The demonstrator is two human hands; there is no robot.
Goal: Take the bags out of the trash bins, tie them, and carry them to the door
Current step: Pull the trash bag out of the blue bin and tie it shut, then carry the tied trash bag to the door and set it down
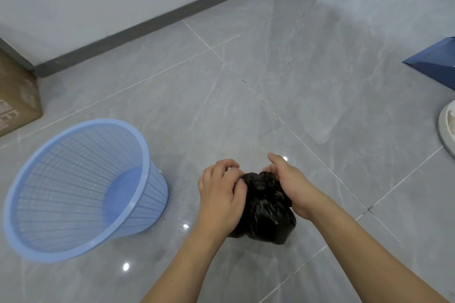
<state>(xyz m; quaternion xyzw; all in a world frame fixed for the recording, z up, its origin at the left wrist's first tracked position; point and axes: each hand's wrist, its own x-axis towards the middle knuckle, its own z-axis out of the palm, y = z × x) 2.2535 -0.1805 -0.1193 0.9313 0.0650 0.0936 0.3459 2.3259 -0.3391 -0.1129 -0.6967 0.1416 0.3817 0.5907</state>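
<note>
Both arms reach down; left hand (pixel 220 194) and right hand (pixel 291 184) pinch the knotted top of a small black bag (pixel 264 214) beside an empty blue bin (pixel 81 189).

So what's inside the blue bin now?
Nothing: through the blue bin's open top you see only its mesh walls and solid blue bottom. The black bag sits outside on the floor, gripped by both hands; the black plastic hides what it holds.

A glossy black bag (pixel 264 209) is seen near the centre. To the left, a light blue bin (pixel 81 189) is patterned with a fine grid mesh. Grey marbled floor tiles (pixel 270 69) are veined in white. A brown cardboard box (pixel 17 98) is printed with pale lettering at far left; a dark blue object (pixel 435 61) is seen at right.
</note>
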